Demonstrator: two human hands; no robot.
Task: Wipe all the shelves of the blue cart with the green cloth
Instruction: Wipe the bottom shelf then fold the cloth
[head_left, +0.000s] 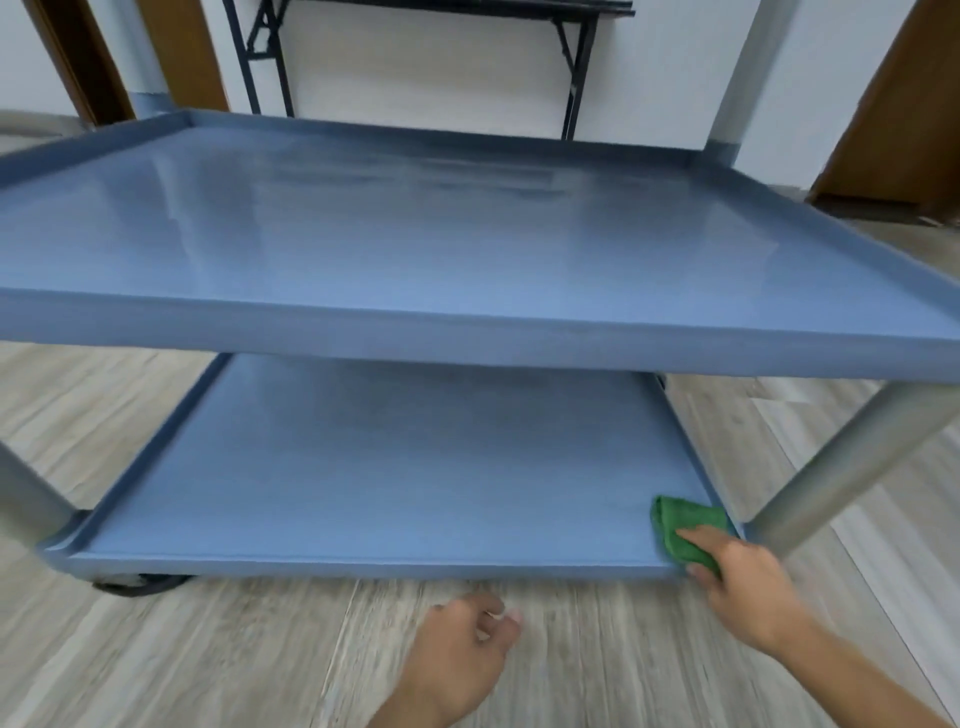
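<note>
Where the lower shelf (389, 467) met its near right corner lay the green cloth (683, 522): judged soft, light, best taken by its near edge. Right hand (748, 587) pinched it there; left hand (460, 649) hung loosely curled, empty.

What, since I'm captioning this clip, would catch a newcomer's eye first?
The blue cart fills the view, one wide shelf above another. At the near right corner of the lower shelf, the right hand holds the green cloth; the left hand hovers over the wooden floor.

Right hand (748, 587) on green cloth (685, 522)
</note>
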